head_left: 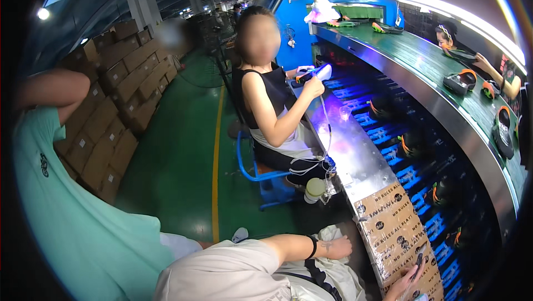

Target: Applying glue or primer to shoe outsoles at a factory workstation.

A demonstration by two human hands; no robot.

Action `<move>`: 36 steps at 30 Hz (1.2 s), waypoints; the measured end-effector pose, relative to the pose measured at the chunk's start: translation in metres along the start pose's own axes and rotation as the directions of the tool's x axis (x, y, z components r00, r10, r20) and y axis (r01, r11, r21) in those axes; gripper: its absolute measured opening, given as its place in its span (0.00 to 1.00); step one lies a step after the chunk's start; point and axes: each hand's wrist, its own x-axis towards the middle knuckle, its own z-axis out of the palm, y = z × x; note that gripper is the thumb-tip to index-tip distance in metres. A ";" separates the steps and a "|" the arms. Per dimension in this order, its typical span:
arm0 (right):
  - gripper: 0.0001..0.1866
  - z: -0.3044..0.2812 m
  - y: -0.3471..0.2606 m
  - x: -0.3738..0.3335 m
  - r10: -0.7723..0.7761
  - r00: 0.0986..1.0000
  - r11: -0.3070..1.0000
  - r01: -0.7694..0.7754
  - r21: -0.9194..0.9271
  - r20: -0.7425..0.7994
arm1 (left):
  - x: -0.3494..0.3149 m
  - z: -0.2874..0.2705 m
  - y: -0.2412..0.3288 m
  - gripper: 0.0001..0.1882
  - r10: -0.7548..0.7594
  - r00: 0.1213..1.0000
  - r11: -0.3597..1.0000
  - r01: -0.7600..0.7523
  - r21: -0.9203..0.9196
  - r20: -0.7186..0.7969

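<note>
My left hand point(337, 247) lies low in the middle, over pale cloth on my lap. A black band point(313, 246) circles its wrist. The fingers are curled in, and whatever they hold, if anything, is hidden. At the lower edge my right hand point(404, 285) is closed on a slim dark object point(420, 260); its kind cannot be made out. That hand is over printed brown cardboard point(397, 234) covering the near end of the metal bench point(361, 162).
Right of the bench, dark shoes with orange trim point(408, 145) sit on a blue-lit rack. More shoes point(503, 134) ride a raised green conveyor point(427, 79). A seated co-worker point(272, 101) handles a shoe ahead; another person point(83, 206) in green stands left, near stacked cartons point(105, 134).
</note>
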 end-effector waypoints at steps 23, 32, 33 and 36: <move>0.22 0.018 0.061 0.023 -0.014 0.998 1.000 0.013 0.023 0.066 | -0.035 -0.076 0.014 0.20 -0.366 0.916 0.892 0.396 -0.220 0.162; 0.20 0.016 0.031 0.018 -0.010 0.999 0.999 0.011 -0.034 0.049 | 0.020 -0.080 0.005 0.33 -0.444 0.746 0.873 0.484 0.055 0.497; 0.20 0.016 0.038 0.017 -0.014 0.999 0.999 0.015 -0.030 0.046 | 0.022 -0.067 -0.001 0.33 -0.415 0.757 0.891 0.451 0.056 0.505; 0.20 0.017 0.047 0.016 -0.030 1.000 0.996 0.031 -0.087 0.008 | 0.030 -0.019 -0.035 0.39 -0.410 0.683 0.893 0.435 0.114 0.604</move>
